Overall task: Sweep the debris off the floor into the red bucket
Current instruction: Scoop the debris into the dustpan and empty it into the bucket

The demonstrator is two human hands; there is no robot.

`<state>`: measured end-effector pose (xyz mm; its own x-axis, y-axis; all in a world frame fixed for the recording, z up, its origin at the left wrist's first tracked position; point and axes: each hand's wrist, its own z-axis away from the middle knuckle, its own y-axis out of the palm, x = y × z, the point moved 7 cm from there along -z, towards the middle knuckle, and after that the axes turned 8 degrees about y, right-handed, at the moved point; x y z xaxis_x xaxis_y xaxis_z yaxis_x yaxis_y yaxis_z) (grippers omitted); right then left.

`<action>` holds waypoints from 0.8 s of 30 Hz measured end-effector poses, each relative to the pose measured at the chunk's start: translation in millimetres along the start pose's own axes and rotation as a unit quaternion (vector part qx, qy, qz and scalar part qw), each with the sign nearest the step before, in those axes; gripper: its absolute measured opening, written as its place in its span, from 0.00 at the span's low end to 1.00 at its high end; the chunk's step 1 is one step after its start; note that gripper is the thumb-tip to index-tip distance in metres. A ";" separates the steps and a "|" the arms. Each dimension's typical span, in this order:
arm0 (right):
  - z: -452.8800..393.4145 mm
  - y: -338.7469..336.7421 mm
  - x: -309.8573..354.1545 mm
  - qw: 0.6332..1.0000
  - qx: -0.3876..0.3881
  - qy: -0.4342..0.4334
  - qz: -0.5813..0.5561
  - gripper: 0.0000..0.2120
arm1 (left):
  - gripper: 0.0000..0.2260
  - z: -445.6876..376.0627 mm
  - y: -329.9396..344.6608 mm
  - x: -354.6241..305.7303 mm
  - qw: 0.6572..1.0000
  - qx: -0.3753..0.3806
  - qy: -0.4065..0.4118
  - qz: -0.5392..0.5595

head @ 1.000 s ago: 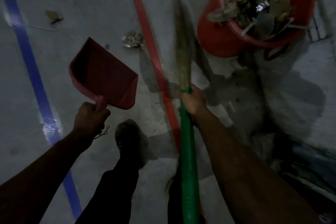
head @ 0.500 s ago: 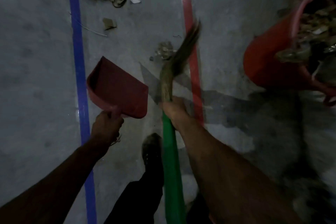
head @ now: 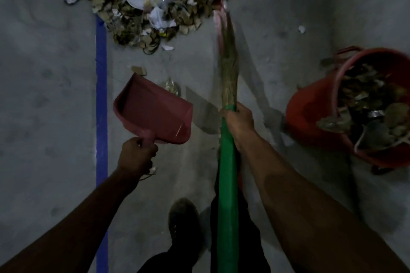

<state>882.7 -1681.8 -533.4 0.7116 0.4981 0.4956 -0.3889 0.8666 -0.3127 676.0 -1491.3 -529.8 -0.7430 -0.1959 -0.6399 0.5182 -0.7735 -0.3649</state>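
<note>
A big pile of dry leaves, paper and plastic scraps [head: 150, 2] lies on the grey floor ahead of me. My left hand [head: 136, 155] grips the handle of a red dustpan [head: 155, 111], held empty above the floor, mouth facing the pile. My right hand [head: 238, 124] is closed around a broom with a green handle [head: 227, 195]; its straw bristles [head: 228, 66] point toward the pile's right edge. The red bucket [head: 310, 115] stands at the right, heaped with leaves and litter.
A blue floor line [head: 101, 117] runs on the left and a red line [head: 219, 26] lies under the broom. Loose scraps [head: 139, 70] and a crumpled wrapper [head: 172, 87] lie just beyond the dustpan. My shoe [head: 184, 224] is at the bottom centre.
The view has turned away from the bucket toward the pile, which is now much closer. The broom swung from tilted right to pointing straight ahead. Both hands keep their grips.
</note>
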 end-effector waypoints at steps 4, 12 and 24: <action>-50.0 -43.3 48.7 0.998 -0.046 0.012 -0.044 0.16 | 0.05 -37.9 30.4 -55.5 0.999 0.006 0.006 0.040; -201.8 -121.6 158.1 0.990 -0.107 0.048 -0.077 0.18 | 0.02 -146.8 113.2 -154.5 0.998 0.006 -0.003 0.070; -322.0 -175.5 190.3 0.987 -0.069 0.126 0.067 0.21 | 0.21 -239.1 191.5 -248.3 0.997 0.029 -0.006 0.077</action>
<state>1274.7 -1748.7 -645.1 0.7889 0.5700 0.2295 -0.4189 0.7722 -0.4777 1060.9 -1446.7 -602.5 -0.6611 -0.3219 -0.6777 0.6016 -0.7672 -0.2224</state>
